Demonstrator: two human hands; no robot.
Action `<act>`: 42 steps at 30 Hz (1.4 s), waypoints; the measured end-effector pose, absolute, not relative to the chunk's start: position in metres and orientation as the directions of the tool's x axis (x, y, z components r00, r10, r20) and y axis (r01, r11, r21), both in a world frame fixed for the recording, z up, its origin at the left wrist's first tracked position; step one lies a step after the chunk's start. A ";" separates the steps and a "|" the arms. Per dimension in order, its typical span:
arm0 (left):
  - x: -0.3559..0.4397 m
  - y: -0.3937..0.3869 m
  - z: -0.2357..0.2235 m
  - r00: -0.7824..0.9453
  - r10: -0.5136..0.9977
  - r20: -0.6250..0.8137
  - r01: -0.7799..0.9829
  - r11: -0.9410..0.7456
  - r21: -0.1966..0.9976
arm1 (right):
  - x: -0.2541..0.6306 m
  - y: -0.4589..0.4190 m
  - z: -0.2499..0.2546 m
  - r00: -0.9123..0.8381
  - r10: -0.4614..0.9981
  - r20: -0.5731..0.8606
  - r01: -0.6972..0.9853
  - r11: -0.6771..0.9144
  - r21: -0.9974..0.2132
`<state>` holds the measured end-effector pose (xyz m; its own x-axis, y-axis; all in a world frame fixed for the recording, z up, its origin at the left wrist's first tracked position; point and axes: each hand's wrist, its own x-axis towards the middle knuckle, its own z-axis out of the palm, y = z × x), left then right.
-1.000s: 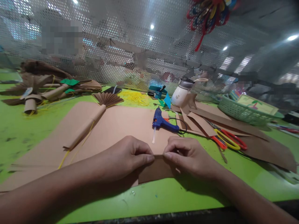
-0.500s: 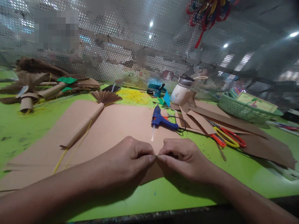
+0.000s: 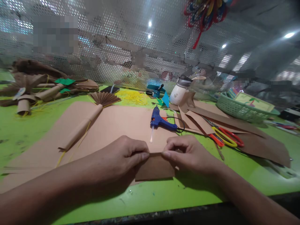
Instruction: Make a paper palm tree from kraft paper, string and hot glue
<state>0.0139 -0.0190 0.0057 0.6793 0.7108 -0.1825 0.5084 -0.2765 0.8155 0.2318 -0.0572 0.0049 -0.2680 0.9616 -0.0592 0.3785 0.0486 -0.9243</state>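
Note:
Both hands pinch the upper folded edge of a small piece of brown paper (image 3: 156,167) near the front of the table. My left hand (image 3: 127,161) grips it at the left between thumb and forefinger. At the right end of the same edge, my right hand (image 3: 187,154) pinches with thumb and forefinger. Just beyond the fingers lies a blue glue gun (image 3: 158,120), its clear glue stick pointing toward me. Under it spreads a large sheet of brown paper (image 3: 122,122). A rolled paper tube (image 3: 81,128) with a pleated fan top and yellow string rests on the sheet's left.
Red and yellow scissors (image 3: 226,136) and cut brown paper (image 3: 260,147) lie to the right. Behind stand a white bottle (image 3: 179,92) and a green basket (image 3: 243,109). Yellow string (image 3: 131,96) and finished paper pieces (image 3: 47,89) are at the back and left.
My hands have moved apart along the paper's edge, from fingertips touching to a gap between them. More of the small brown paper shows. The view has shifted slightly.

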 end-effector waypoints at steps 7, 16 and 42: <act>0.011 -0.016 0.007 0.670 0.733 -0.113 0.506 -0.340 0.792 | 0.239 -0.055 0.001 -0.214 0.971 -0.103 0.302 -0.035 -0.953; 0.015 -0.023 0.013 0.572 0.820 -0.006 0.604 -0.416 0.680 | 0.240 -0.055 -0.003 -0.248 0.966 -0.068 0.236 -0.008 -0.972; 0.013 -0.012 0.004 0.792 0.374 0.483 0.378 -0.921 0.093 | 0.233 -0.054 -0.011 -0.574 0.558 0.600 0.675 0.737 -0.040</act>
